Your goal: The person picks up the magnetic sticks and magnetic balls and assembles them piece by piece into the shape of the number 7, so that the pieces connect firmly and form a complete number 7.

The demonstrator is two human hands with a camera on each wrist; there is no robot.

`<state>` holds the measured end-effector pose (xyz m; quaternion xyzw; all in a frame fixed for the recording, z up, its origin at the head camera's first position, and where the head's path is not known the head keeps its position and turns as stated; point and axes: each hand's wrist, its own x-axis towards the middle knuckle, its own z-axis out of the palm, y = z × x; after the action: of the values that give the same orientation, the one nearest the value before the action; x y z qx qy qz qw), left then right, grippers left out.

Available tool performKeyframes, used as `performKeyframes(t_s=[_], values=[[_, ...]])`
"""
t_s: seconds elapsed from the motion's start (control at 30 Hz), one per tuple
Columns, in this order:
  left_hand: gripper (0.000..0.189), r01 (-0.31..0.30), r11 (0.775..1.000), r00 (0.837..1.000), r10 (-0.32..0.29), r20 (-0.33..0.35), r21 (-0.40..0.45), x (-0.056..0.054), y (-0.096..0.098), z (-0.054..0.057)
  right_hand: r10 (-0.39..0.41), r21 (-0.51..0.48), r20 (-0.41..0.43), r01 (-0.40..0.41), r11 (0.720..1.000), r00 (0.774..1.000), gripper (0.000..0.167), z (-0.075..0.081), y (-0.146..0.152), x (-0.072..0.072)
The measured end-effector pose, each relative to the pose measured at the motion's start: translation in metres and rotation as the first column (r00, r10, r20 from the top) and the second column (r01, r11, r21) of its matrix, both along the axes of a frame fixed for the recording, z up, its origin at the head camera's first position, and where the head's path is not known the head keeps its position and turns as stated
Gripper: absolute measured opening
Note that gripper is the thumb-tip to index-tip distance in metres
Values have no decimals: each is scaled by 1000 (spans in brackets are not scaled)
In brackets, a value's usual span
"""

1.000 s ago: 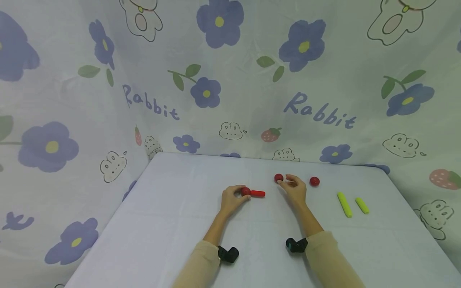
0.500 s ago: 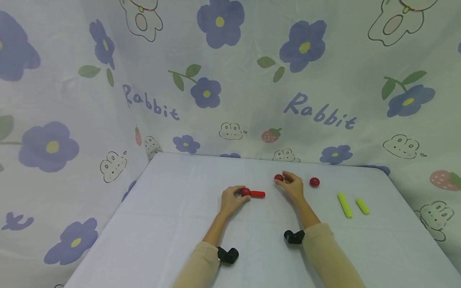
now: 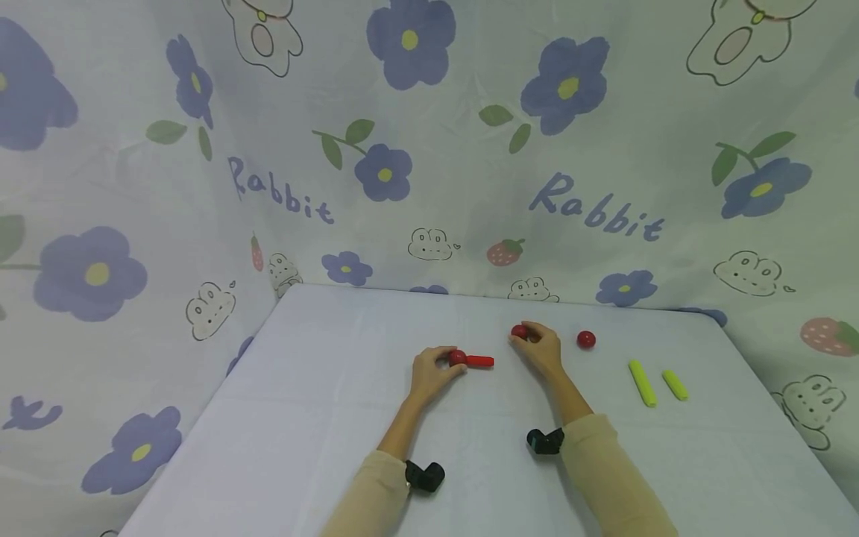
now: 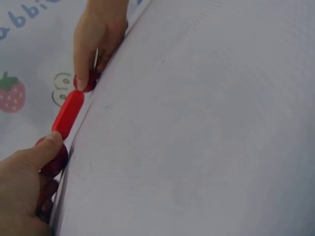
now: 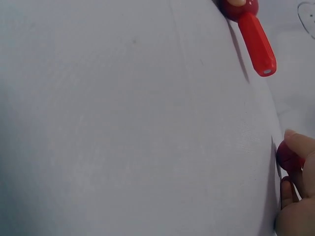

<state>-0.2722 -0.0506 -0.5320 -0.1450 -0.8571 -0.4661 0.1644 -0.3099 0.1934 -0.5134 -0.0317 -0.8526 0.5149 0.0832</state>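
Right hand [image 3: 542, 352] has shifted slightly left since the first frame, its thumb and fingers now closed in on the far red ball [image 3: 518, 332]; left hand [image 3: 428, 375] and what it holds look about the same as before. Left hand pinches the near red ball [image 3: 458, 359] between thumb and fingers, narrow grip. Red stick [image 3: 480, 362] meets that ball on its right side and points toward the right; can't tell if plugged in or only touching. Stick's free end, with a small pale spot in the right wrist view, is apart from the far red ball. Both hands low over the white counter [image 3: 322, 388], balls near its middle-back. Third red ball [image 3: 587, 340] lies loose right of the right hand, untouched. Further right and closer to the person, longer yellow-green stick [image 3: 642, 382] and shorter yellow-green stick [image 3: 675, 385] lie side by side, slanted, apart. Beige sleeves [image 3: 614, 473], black wrist cameras [image 3: 425, 476]. Flower-and-rabbit cloth [image 3: 429, 201] behind.
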Motion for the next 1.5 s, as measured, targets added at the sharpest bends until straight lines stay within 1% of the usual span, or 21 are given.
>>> performKeyframes(t_s=[0.13, 0.23, 0.43, 0.67, 0.77, 0.87, 1.07, 1.17, 1.3, 1.5], values=[[43, 4, 1000, 1000, -4, 10, 3, 0, 0, -1, 2, -11, 7, -2, 1000, 1000, 48, 0, 1, 3], [43, 7, 1000, 1000, -7, -9, 6, 0, 0, 0, 13, -27, 12, -12, 1000, 1000, 48, 0, 3, 5], [43, 5, 1000, 1000, -5, -10, 21, 0, 0, 1, 54, -68, 11, -53, 996, 998, 50, 0, 6, 13], [43, -4, 1000, 1000, 5, -20, 12, 0, 1, 1, 95, -44, 26, -93, 995, 995, 50, 4, 5, 28], [42, -11, 1000, 1000, 11, -6, 7, 0, 1, 0, 104, -45, 43, -102, 994, 994, 50, 6, 3, 33], [42, -13, 1000, 1000, 13, 4, 5, 0, 1, 1, 113, -41, 41, -111, 993, 993, 50, 6, 3, 36], [42, -19, 1000, 1000, 19, 8, 0, 2, 1, 3, 141, -54, 14, -140, 989, 990, 49, 3, 4, 41], [42, -22, 1000, 1000, 22, 12, 2, 2, 1, 4, 152, -59, 13, -151, 987, 988, 48, 2, 3, 43], [41, -22, 1000, 1000, 21, 20, 8, 3, 1, 5, 167, -55, 19, -166, 985, 986, 48, 1, 3, 44], [42, -23, 1000, 999, 23, 28, 4, 3, 1, 6, 200, -43, -11, -200, 979, 980, 47, -3, 2, 46]])
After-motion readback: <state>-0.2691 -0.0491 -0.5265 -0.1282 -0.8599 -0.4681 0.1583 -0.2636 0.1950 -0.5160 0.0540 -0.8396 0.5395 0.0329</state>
